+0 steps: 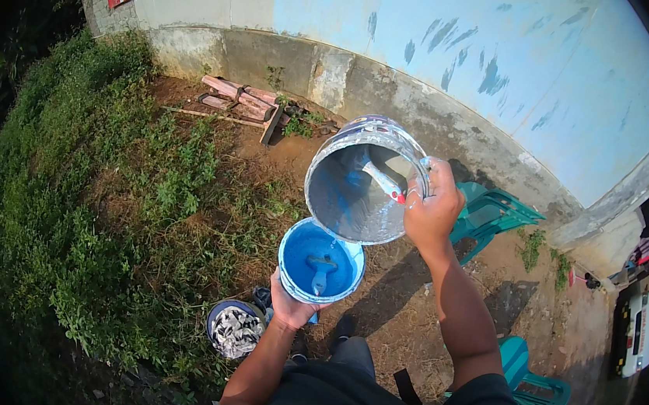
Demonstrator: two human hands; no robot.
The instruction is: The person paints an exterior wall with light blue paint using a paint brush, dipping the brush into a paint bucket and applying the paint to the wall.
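My left hand (293, 306) is closed on the lower side of a small paint bucket (283, 255), blue inside with a white rim. A paintbrush (319, 280) lies in it, its bristle end in the blue paint. Just above, my right hand (434, 203) grips the rim of a larger paint bucket (317, 194), which is tilted with its mouth toward me and its lower rim over the small bucket. Grey and blue smears coat its inside. Another brush (381, 178), with a white handle and red tip, rests inside it. Some of my right fingers are hidden behind the rim.
A light blue wall (320, 7) with dark blue dabs stands ahead. Wood pieces (244, 101) lie at its foot. Green plastic chairs (487, 214) stand at the right, a white vehicle (646, 331) beyond. A tub of cloth (236, 332) sits by my feet; weeds (65, 217) grow leftward.
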